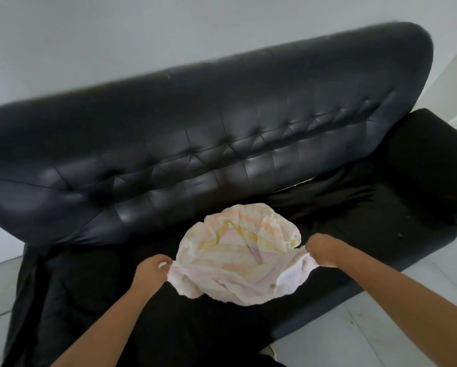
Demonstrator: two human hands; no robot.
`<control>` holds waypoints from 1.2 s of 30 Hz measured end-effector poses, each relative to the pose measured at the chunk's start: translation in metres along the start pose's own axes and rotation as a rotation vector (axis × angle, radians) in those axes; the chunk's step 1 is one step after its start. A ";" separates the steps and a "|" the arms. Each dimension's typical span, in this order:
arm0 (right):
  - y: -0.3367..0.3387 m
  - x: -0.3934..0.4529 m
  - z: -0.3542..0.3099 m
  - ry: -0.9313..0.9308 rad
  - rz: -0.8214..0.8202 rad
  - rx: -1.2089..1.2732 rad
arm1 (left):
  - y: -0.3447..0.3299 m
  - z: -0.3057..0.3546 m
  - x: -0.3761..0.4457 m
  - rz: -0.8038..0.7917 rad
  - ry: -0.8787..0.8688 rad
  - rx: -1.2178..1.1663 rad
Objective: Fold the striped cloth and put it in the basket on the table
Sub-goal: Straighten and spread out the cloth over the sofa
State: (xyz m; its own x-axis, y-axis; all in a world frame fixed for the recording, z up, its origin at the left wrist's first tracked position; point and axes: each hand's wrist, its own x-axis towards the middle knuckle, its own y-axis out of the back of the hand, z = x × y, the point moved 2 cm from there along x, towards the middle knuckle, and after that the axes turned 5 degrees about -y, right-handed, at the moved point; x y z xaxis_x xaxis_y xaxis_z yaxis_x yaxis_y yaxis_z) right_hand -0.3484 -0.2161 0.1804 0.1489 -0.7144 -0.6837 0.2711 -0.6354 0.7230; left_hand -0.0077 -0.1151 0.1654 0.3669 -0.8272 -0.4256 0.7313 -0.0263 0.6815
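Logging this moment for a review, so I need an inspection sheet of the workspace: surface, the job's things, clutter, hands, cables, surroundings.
Surface: black tufted leather sofa, its seat under a dark cover.
Job's things: crumpled pale cloth with faint yellow and pink stripes, held spread above the seat, not yet folded; basket and table not in view.
Clutter: nothing seen.
Hands: left hand pinches the cloth's left edge; right hand grips its right edge.
Cables: nothing seen.
Surroundings: plain pale wall, light tiled floor.

The crumpled pale striped cloth (239, 254) sits over the seat of the black tufted leather sofa (195, 144), backrest at twelve o'clock, left hand (153, 270) at nine, right hand (321, 250) at three.
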 end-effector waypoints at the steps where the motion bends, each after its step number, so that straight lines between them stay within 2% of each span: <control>1: 0.001 0.001 0.000 0.010 0.046 0.086 | -0.002 0.002 0.000 -0.001 -0.018 0.029; 3: -0.001 0.002 -0.002 -0.007 0.087 0.294 | -0.007 0.005 -0.001 0.018 -0.027 0.065; 5: -0.007 0.002 -0.005 -0.066 0.083 0.614 | -0.012 0.008 -0.007 0.061 -0.017 -0.018; 6: -0.013 0.000 -0.008 -0.110 0.041 0.847 | -0.016 0.008 -0.013 0.079 0.000 -0.114; 8: -0.024 -0.009 -0.020 -0.150 -0.189 1.245 | -0.028 0.009 -0.025 0.067 0.048 -0.327; 10: -0.033 -0.017 -0.041 -0.078 -0.362 1.321 | -0.042 0.010 -0.039 0.004 0.074 -0.461; 13: -0.035 -0.027 -0.068 0.054 -0.526 1.346 | -0.059 0.012 -0.057 -0.104 0.085 -0.582; 16: -0.021 -0.032 -0.079 0.171 -0.621 1.358 | -0.059 0.015 -0.066 -0.146 0.054 -0.650; 17: -0.014 -0.034 -0.081 0.221 -0.587 1.257 | -0.056 0.017 -0.067 -0.145 0.040 -0.662; 18: -0.006 -0.034 -0.083 0.263 -0.463 1.059 | -0.050 0.019 -0.067 -0.138 0.025 -0.668; 21: 0.019 -0.030 -0.091 0.450 0.018 0.393 | -0.027 0.028 -0.064 -0.102 -0.041 -0.663; 23: 0.040 -0.033 -0.094 0.571 0.376 0.210 | -0.011 0.035 -0.062 -0.072 -0.092 -0.648; 24: 0.047 -0.033 -0.095 0.634 0.487 0.203 | -0.003 0.039 -0.061 -0.056 -0.114 -0.645; 26: 0.066 -0.037 -0.101 0.704 0.494 0.340 | 0.016 0.048 -0.059 -0.008 -0.156 -0.644; 29: 0.102 -0.050 -0.109 0.640 0.379 0.634 | 0.049 0.067 -0.056 0.073 -0.258 -0.640; 31: 0.131 -0.060 -0.117 0.630 0.443 0.783 | 0.072 0.084 -0.057 0.110 -0.343 -0.615; 33: 0.156 -0.074 -0.127 0.653 0.531 0.758 | 0.092 0.100 -0.060 0.133 -0.420 -0.613; 36: 0.177 -0.094 -0.142 0.673 0.580 0.700 | 0.111 0.118 -0.068 0.114 -0.501 -0.613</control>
State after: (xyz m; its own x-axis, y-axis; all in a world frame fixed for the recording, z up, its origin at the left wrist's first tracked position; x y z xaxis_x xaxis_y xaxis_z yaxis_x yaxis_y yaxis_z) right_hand -0.1791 -0.2197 0.3588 0.6183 -0.7858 0.0115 -0.5659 -0.4351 0.7003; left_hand -0.0199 -0.1279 0.3403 0.2628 -0.9639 0.0437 0.9442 0.2662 0.1939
